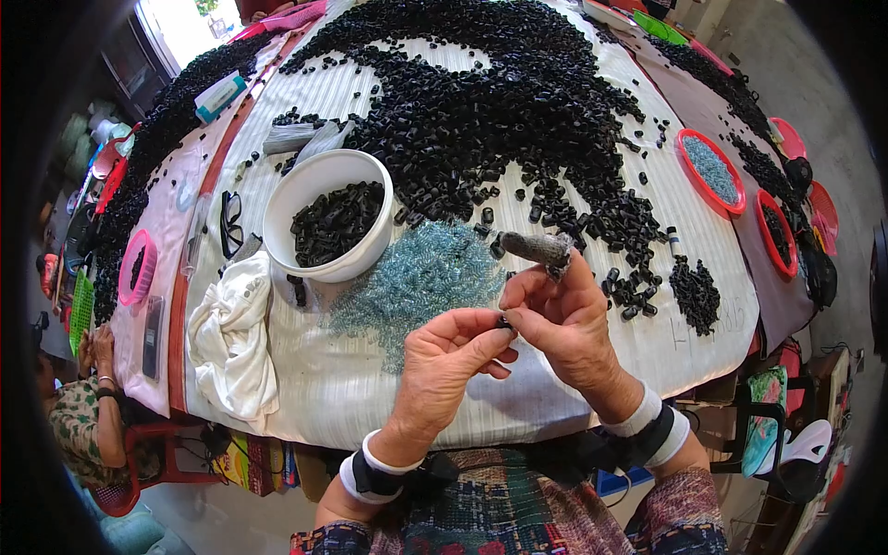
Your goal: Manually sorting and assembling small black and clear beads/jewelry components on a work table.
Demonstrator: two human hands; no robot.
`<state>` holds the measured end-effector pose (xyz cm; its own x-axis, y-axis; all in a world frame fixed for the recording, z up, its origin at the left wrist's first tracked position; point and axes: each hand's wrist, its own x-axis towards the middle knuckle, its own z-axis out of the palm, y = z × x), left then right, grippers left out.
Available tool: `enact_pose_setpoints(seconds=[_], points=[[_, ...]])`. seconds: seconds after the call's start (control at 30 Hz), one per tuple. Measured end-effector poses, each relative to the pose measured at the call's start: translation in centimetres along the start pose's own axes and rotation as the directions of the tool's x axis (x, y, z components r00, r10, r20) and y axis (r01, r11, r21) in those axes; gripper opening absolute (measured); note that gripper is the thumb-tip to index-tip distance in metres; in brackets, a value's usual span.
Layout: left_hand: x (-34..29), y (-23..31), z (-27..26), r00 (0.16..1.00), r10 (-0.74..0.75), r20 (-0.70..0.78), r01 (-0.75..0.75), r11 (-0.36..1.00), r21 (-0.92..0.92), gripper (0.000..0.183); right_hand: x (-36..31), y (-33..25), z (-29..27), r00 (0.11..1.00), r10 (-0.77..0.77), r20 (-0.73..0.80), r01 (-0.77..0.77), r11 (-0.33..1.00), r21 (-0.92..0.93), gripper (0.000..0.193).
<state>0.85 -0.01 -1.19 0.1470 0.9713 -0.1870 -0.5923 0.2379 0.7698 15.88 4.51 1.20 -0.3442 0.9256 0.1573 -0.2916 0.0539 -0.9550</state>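
Tiny black part (pixel 504 323) pinched between both hands' fingertips.

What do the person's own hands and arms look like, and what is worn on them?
Both hands are bare, with no gloves and no rings visible. The left hand has a white band and a black strap with a small black unit at the wrist. The right hand wears the same white band and black strap. Patterned multicoloured sleeves cover the forearms.

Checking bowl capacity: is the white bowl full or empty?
Partly full: black pieces cover the white bowl's bottom, well below the rim.
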Motion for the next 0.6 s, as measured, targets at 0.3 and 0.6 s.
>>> enact_pose_setpoints(seconds=[0.3, 0.6], points=[[0.2, -0.5, -0.3, 0.999, 0.04, 0.0, -0.04, 0.997, 0.071, 0.018, -1.3, 0.9, -1.7, 0.972, -0.216, 0.094, 0.233, 0.826, -0.513, 0.044], [0.4, 0.0, -0.5, 1.0, 0.021, 0.002, -0.021, 0.992, 0.127, 0.023, -0.8, 0.3, -1.6, 0.87, -0.4, 0.29, 0.48, 0.548, -0.685, 0.047]])
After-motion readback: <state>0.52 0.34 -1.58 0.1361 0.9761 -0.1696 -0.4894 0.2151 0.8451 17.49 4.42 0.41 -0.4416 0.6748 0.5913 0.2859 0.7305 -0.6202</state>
